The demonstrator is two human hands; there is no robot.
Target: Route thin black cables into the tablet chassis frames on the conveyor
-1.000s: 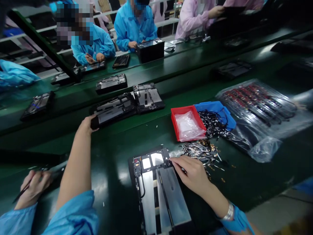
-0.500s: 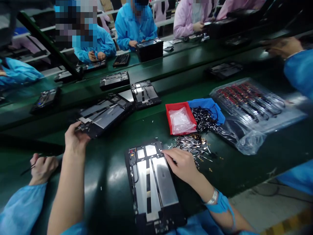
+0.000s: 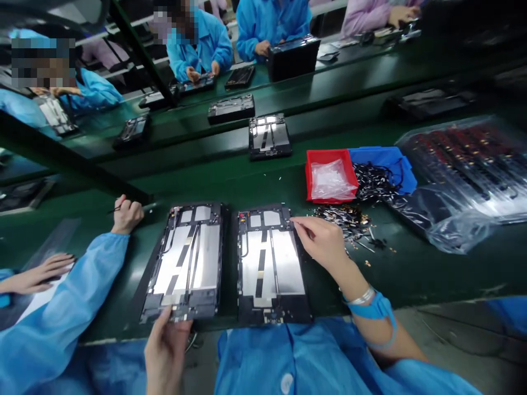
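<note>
Two opened tablets with bare inner parts lie side by side before me. My left hand grips the lower edge of the left tablet, thumb on top and fingers underneath. At the upper right corner of the right tablet, the fingertips of my right hand are pinched together; whatever is between them is too small to make out. A loose pile of small black, silver and gold parts lies just beyond my right hand.
Behind the pile stand a red bin with clear plastic bags and a blue bin of short black cables. Bagged circuit strips lie right. Another tablet sits farther back. A co-worker's hand rests nearby at left, holding something thin and dark.
My left hand has brought its tablet from the far left back toward me, beside the other one. My right hand stays at the right tablet's corner. The camera view has shifted.
</note>
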